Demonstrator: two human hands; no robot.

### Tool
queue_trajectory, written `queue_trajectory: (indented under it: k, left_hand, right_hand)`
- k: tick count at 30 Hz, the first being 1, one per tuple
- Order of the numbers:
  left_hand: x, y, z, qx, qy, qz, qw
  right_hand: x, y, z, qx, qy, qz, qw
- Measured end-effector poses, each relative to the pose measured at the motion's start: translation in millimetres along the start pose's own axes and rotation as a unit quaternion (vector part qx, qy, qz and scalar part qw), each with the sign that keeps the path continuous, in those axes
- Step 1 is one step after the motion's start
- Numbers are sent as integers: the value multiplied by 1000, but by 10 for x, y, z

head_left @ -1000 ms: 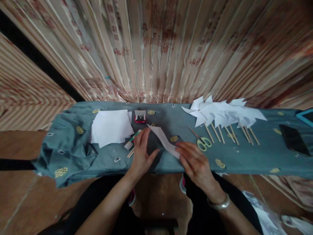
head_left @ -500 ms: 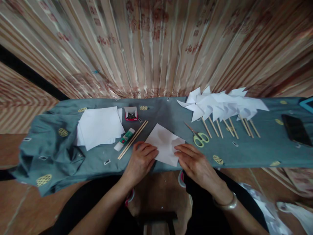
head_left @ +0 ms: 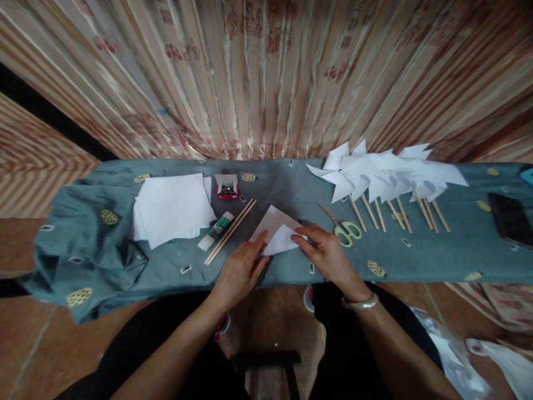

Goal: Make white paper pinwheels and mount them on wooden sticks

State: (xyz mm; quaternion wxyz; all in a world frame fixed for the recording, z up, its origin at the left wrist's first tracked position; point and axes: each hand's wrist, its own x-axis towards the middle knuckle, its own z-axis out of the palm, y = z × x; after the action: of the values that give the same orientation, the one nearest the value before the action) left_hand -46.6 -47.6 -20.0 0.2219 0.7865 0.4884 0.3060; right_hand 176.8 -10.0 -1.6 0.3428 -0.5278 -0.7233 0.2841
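A square sheet of white paper lies at the front middle of the cloth-covered table, its near corner folded up and over. My right hand pinches the folded flap at its right side. My left hand rests at the paper's left edge, fingers extended and apart, touching the sheet near the fold. Left of it are two wooden sticks side by side and a glue stick with a green label. Scissors with light green handles lie to the right of the paper.
A stack of white paper lies at the left. Behind the glue stick stands a small open red box of metal bits. Several paper pinwheels on sticks lie at the right, with a dark phone beyond. A patterned curtain hangs behind.
The paper's near corner has been lifted and folded up across the sheet. My right hand moved up with it, while the left fingers have spread along the left edge. The view shifted slightly.
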Motion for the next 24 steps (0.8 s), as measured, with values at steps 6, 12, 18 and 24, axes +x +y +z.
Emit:
queue_trajectory:
  k: [6,12,18,24]
  left_hand:
    - [-1,-105,49,-26,12,-29,999]
    - [64,-111,-7,40,41,-1,998]
    - [38,94,19,150,-3,93,984]
    - [-43,155,172,191,-61,93,975]
  right_hand:
    - [238,84,170,-13,13,33,999]
    - [312,146,324,-54,59,11,997]
    - [326,171,408,-80,92,5,993]
    - [347,175,442,-93,95,-5,991]
